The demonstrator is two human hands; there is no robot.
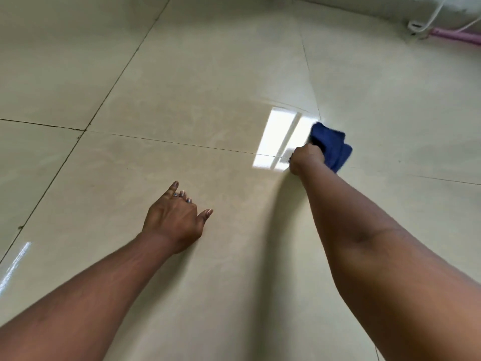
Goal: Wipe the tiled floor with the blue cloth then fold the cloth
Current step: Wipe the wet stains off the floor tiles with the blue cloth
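Tiled floor [208, 100], blue cloth [334, 147] under right hand [307, 158]

Only 1 view is given, from a camera worn on the person's head. It looks forward and steeply down at the tiled floor [197, 105], close enough that both forearms reach in from the bottom edge. The wide lens bends the grout lines. Its far top-right corner catches the base of a wall [426, 9].
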